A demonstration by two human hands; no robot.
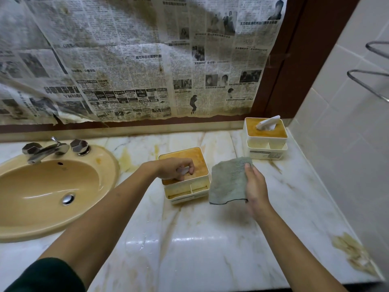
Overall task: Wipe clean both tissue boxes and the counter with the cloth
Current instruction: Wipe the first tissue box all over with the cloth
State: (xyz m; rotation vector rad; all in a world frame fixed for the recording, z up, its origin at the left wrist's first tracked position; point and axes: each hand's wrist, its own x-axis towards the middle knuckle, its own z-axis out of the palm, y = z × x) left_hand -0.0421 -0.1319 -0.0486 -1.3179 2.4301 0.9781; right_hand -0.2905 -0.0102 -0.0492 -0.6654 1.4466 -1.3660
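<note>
Two cream tissue boxes with brown lids stand on the marble counter. The near tissue box is in the middle; my left hand rests on its lid, fingers closed on the white tissue poking out. My right hand holds a grey-green cloth spread in the air just right of that box. The far tissue box sits in the back right corner with a tissue sticking up from it.
A tan sink with a chrome faucet fills the left. Yellow-brown stains mark the counter behind the near box and at the right front edge. Newspaper covers the mirror. Chrome towel rails project from the tiled right wall.
</note>
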